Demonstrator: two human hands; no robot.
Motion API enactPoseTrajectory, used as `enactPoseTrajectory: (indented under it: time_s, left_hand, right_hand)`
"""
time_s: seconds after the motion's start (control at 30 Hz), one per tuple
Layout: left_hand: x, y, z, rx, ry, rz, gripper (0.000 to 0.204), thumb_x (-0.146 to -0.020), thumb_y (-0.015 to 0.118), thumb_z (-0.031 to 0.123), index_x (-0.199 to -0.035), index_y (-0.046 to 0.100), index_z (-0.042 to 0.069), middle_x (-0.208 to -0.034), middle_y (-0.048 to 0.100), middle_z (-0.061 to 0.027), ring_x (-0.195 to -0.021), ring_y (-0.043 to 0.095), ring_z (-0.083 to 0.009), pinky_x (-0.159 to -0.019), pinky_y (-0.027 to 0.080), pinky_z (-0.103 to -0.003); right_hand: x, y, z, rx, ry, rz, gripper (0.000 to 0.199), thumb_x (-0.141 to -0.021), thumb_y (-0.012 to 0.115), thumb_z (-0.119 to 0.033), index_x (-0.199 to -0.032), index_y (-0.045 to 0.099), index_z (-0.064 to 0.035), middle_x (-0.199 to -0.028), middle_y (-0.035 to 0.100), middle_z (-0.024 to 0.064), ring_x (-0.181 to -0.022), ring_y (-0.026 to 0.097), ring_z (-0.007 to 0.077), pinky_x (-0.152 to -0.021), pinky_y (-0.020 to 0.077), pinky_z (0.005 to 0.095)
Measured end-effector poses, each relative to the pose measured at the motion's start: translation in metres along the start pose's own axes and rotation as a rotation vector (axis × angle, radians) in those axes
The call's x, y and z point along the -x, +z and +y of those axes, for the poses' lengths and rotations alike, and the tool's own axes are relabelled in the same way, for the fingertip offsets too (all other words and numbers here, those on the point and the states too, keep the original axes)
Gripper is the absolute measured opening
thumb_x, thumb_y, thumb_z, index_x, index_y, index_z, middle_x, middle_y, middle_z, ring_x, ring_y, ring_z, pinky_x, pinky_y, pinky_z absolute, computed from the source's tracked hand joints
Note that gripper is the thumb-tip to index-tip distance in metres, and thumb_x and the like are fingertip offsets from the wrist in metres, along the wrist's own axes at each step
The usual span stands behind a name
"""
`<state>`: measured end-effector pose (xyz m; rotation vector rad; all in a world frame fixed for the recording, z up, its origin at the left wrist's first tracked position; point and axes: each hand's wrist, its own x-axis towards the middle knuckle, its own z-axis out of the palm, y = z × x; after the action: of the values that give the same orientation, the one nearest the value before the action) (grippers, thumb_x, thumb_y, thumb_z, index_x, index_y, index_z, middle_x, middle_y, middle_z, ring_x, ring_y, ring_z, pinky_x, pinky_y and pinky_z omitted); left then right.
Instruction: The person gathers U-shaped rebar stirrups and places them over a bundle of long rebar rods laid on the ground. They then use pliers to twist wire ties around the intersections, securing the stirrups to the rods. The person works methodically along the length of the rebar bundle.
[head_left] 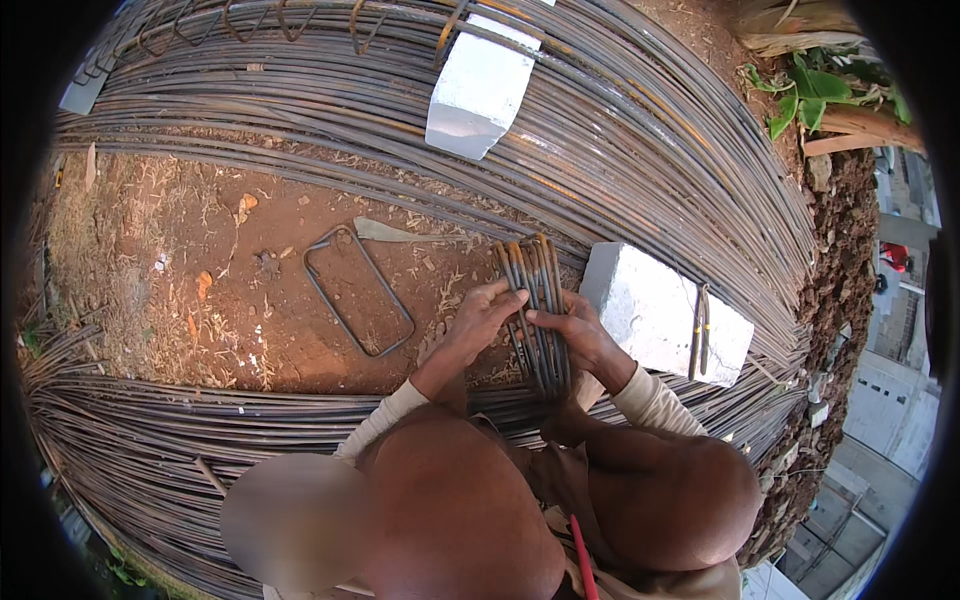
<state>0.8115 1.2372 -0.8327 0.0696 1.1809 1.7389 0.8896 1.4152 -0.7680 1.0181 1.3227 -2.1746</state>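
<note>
Between my two hands stands a bundle of bent steel rebar stirrups, dark grey with rusty orange upper ends. My left hand grips the bundle from its left side, thumb across the front. On the right side my right hand closes round the same bundle, its thumb meeting the rods near the left thumb. The bundle's lower end reaches down between my knees. A single rectangular stirrup lies on the reddish soil to the left of my hands, apart from them.
Long rebar rods stretch across the far side, and more rods run along the near side. A white block sits right of my hands, with tied rods on it. Another white block stands farther off. Green leaves grow far right.
</note>
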Motion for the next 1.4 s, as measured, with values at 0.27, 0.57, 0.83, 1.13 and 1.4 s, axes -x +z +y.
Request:
enactPoseTrajectory:
  time_s: [0.27,0.57,0.83,1.13,1.4]
  left_hand:
    - [0.0,0.006,0.007,0.123,0.031,0.066,0.023,-0.104,0.062,0.02,-0.101,0.067,-0.002,-0.083,0.067,-0.002,-0.068,0.06,-0.0072,-0.058,0.052,-0.026]
    - [-0.003,0.018,0.019,-0.151,0.181,0.095,0.025,-0.105,0.057,0.02,-0.104,0.065,-0.003,-0.076,0.066,-0.0064,-0.064,0.062,-0.0108,-0.058,0.053,-0.03]
    - [-0.019,0.046,0.093,-0.74,0.087,-0.116,0.04,-0.103,0.06,0.025,-0.125,0.06,-0.008,-0.101,0.073,-0.0213,-0.093,0.071,-0.0212,-0.081,0.056,-0.035]
    - [-0.049,0.124,0.251,-0.877,0.026,-0.23,0.06,-0.101,0.066,0.038,-0.142,0.055,-0.005,-0.123,0.072,-0.0203,-0.1,0.074,-0.0227,-0.075,0.059,-0.029]
    - [-0.117,0.195,0.304,-1.126,0.028,-0.311,0.065,-0.097,0.07,0.044,-0.14,0.057,-0.004,-0.121,0.073,-0.0195,-0.102,0.073,-0.0226,-0.08,0.057,-0.03]
  right_hand:
    - [0.007,0.012,-0.006,-0.071,0.043,0.028,0.024,-0.105,0.052,-0.008,-0.127,0.055,0.0002,-0.109,0.068,0.015,-0.09,0.07,0.023,-0.078,0.0607,0.0374]
    - [0.01,-0.001,-0.025,-0.047,0.001,-0.074,0.028,-0.105,0.052,-0.01,-0.132,0.053,0.0003,-0.108,0.07,0.016,-0.093,0.073,0.0267,-0.08,0.063,0.0407]
    - [0.028,-0.025,-0.059,-0.014,-0.212,-0.116,0.038,-0.089,0.076,0.002,-0.123,0.059,-0.0001,-0.098,0.07,0.0095,-0.081,0.072,0.0187,-0.073,0.062,0.0336]
    - [0.152,-0.131,-0.157,-0.138,-0.438,-0.1,0.03,-0.089,0.075,-0.002,-0.116,0.062,0.0032,-0.087,0.07,0.008,-0.073,0.068,0.0149,-0.068,0.0561,0.0295]
    - [0.294,-0.301,-0.201,-0.141,-0.813,0.525,0.032,-0.088,0.076,-0.004,-0.114,0.06,0.0041,-0.087,0.069,0.0112,-0.068,0.069,0.0152,-0.063,0.0578,0.0264]
